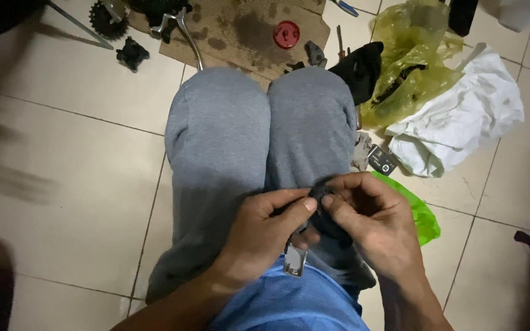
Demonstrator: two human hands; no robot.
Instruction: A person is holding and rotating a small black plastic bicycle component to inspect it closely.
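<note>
Head view: left hand (265, 230) and right hand (369, 224) meeting over the lap, both pinching a small dark part (321, 195) between thumbs and fingertips, just above the grey trousers (228, 141). Looking light, stiff and maybe greasy, so better gripping at its edges. Wrists bending inward, forearms coming from below. Small metal piece (294, 260) hanging under the left hand. Farther out, lying on the floor: green bag (421, 217), white cloth (467, 116), cardboard (246, 27).
</note>
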